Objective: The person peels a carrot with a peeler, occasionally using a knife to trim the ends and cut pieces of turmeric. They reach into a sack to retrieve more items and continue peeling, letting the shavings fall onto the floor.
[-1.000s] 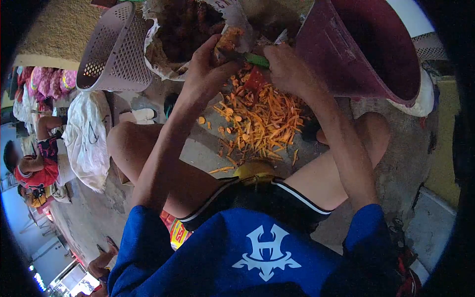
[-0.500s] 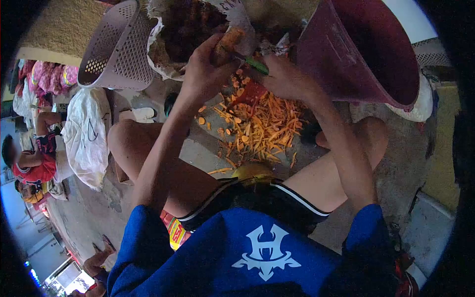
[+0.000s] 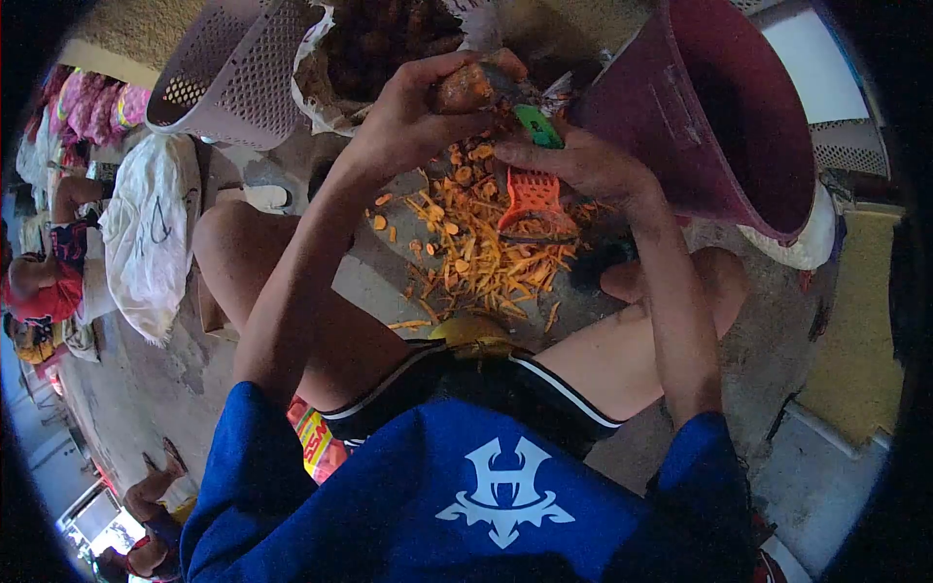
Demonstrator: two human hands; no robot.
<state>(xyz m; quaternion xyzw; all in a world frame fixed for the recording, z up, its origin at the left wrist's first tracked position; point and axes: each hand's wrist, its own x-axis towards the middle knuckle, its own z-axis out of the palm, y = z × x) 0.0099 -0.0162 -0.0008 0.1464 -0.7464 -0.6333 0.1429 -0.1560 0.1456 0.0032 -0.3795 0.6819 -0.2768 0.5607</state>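
My left hand (image 3: 418, 112) is wrapped round a thick, soil-stained carrot (image 3: 466, 89), held above the floor. In my right hand (image 3: 593, 160) is a green-handled peeler (image 3: 537, 126), close to the carrot's right end; its blade is hard to make out. Below both hands lies a pile of orange peel strips and round slices (image 3: 476, 257). An orange-red slotted plastic piece (image 3: 535, 199) rests on the pile, just under my right hand.
An open sack of dark roots (image 3: 389, 44) stands ahead, with a pale perforated basket (image 3: 228, 83) to its left. A large maroon tub (image 3: 671, 126) leans at the right. White sack (image 3: 151, 238) and a seated person in red (image 3: 44, 291) are at far left.
My right hand has turned and moved slightly right and down, and the peeler with it. The carrot has shifted a little. More of the orange-red plastic piece now shows. The whole view has shifted.
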